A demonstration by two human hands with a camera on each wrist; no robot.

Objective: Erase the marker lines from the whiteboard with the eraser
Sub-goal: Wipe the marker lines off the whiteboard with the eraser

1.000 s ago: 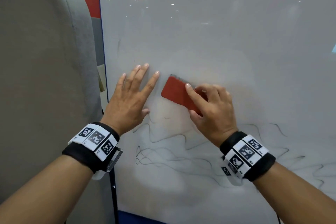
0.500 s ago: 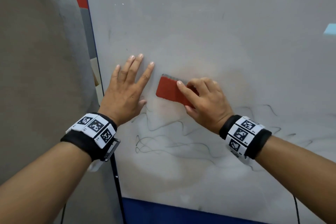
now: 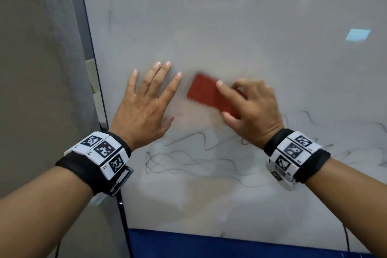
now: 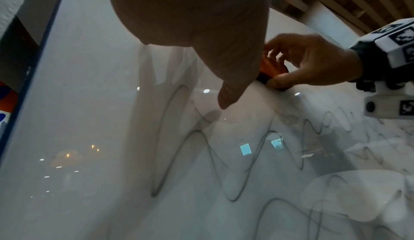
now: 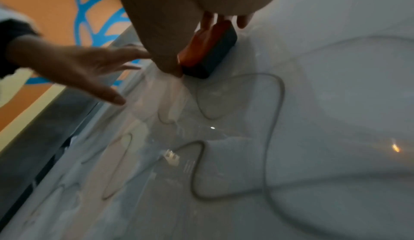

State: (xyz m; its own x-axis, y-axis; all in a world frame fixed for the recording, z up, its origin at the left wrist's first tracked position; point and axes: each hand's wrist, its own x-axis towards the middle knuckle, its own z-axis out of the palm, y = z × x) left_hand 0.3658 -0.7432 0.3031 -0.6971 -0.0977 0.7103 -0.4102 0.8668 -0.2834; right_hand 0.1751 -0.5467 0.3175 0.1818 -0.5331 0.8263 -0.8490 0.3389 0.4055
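The right hand (image 3: pixel 254 109) is gripping the red eraser (image 3: pixel 206 93), with fingers curled over its back and the thumb against its lower edge, and is pressing the dark felt face against the whiteboard (image 3: pixel 240 27). The eraser is lying just beside the left hand (image 3: pixel 144 109), not touching it, and directly above the uppermost of the marker lines (image 3: pixel 188 161). The left hand is resting flat against the whiteboard with fingers straight and spread, holding nothing. Compared with the picture half a second earlier, the eraser is appearing blurred and is sitting slightly farther from the left hand's fingertips, which indicates that a wiping stroke is under way. The short squiggle just below the left thumb in the earlier pictures is now reading as only a faint smudge, so the upper part of the drawing appears to be clearing. The wavy lines below both hands, and those running toward the whiteboard's right side, are remaining unchanged. The task is judged to be partly done, with most lines below the eraser awaiting further strokes.
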